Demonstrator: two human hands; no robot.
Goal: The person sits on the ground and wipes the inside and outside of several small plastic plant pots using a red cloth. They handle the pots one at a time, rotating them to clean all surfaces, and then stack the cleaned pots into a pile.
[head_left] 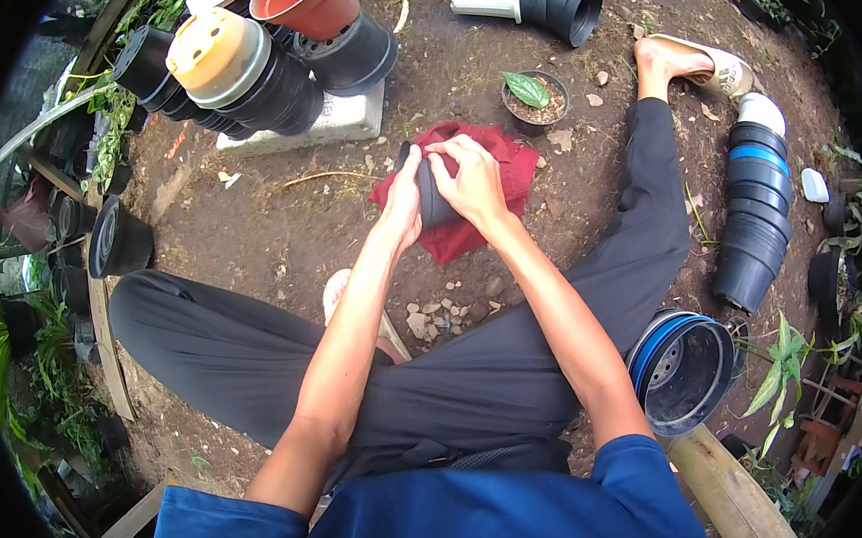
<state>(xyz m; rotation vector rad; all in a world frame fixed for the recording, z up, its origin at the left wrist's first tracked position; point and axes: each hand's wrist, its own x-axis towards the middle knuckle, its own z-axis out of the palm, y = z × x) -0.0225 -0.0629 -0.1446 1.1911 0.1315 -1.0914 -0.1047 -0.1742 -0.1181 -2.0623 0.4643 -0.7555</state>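
Observation:
Between my hands is a small black plastic plant pot point(435, 203), tilted above a dark red cloth point(514, 164) spread on the soil. My left hand point(402, 200) grips the pot along its left side. From the right, my right hand point(472, 180) rests on the pot with its fingertips near the far rim; the fingers hide part of the pot, and whether they grip it is unclear. Just beyond the cloth stands a small black pot point(538, 120) holding one green leaf point(526, 90) in gritty potting mix.
Stacked upturned pots point(268, 85) stand on a pale block point(345, 117) at far left, a terracotta-coloured pot point(315, 7) among them. Nested pots point(757, 209) lie along the right, near an open black pot point(686, 378). Another white-and-black stack point(525, 0) lies at the back.

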